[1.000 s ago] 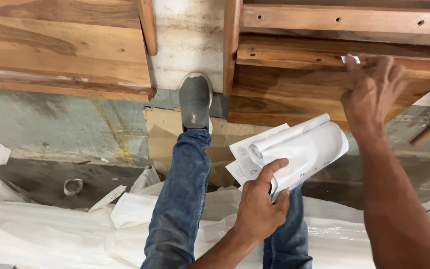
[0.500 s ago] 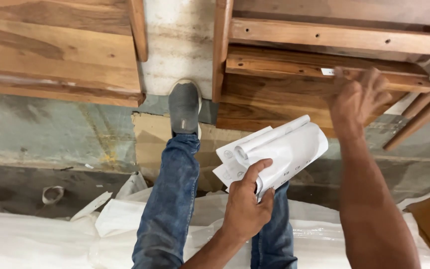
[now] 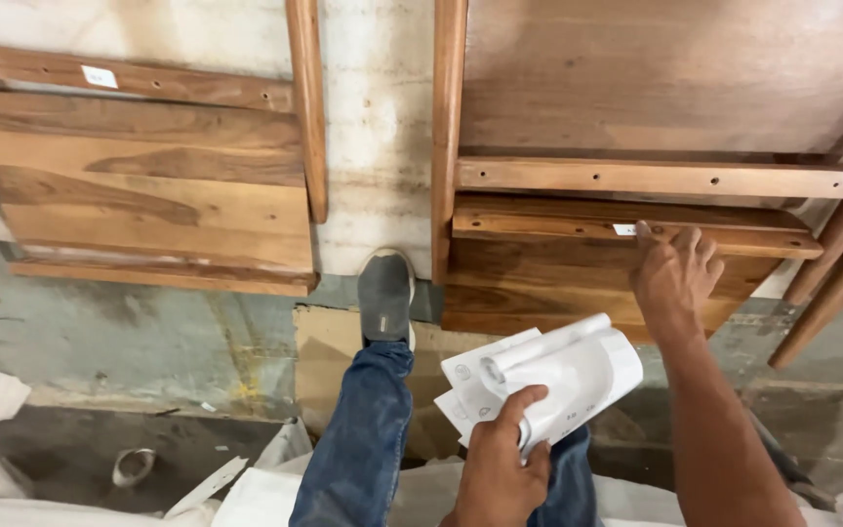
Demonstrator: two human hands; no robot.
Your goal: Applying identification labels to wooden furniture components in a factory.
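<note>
looks like a furniture workshop: unfinished wooden panels [image 3: 148, 185] and rails with drilled holes [image 3: 665, 179] leaning on a rough wall [image 3: 373, 146], dusty concrete floor [image 3: 80, 342], white packing sheets [image 3: 256, 493].

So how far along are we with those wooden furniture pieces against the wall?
Already standing: two wooden panels lean against the wall, the left panel and the right panel, rails attached and holes drilled. In hand: the right hand touches a small white sticker on a rail, and the left hand grips curled white paper sheets. Nothing looks joined into finished furniture yet.
</note>
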